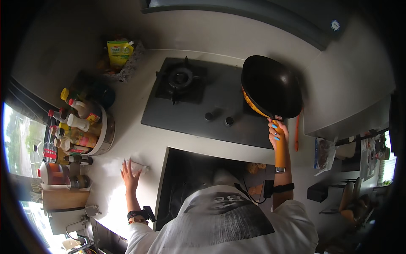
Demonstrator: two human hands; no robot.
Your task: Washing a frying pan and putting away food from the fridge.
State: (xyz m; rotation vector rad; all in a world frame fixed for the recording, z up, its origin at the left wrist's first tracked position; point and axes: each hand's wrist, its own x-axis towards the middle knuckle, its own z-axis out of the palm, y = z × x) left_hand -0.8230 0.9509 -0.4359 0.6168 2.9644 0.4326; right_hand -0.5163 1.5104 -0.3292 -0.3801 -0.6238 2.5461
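Note:
My right hand (278,131) is closed around the yellow handle of a black frying pan (272,85), tilted over the right side of the dark gas hob (190,122). The pan's inside looks bare, and its outer side shows yellow. Over the pale countertop (133,136) on the left, my left hand (130,176) has its fingers spread at a crumpled white cloth or tissue (138,167). Whether it presses on that item is unclear. The left burner (180,78) with its pan support is bare; the pan hides most of the right burner.
A round tray (109,133) of sauce bottles stands at the left, with more bottles and a wooden cutting board (65,200) nearer me. A basket (129,68) holding a yellow pouch (120,52) is at the back left. An orange utensil (297,133) lies right of the hob.

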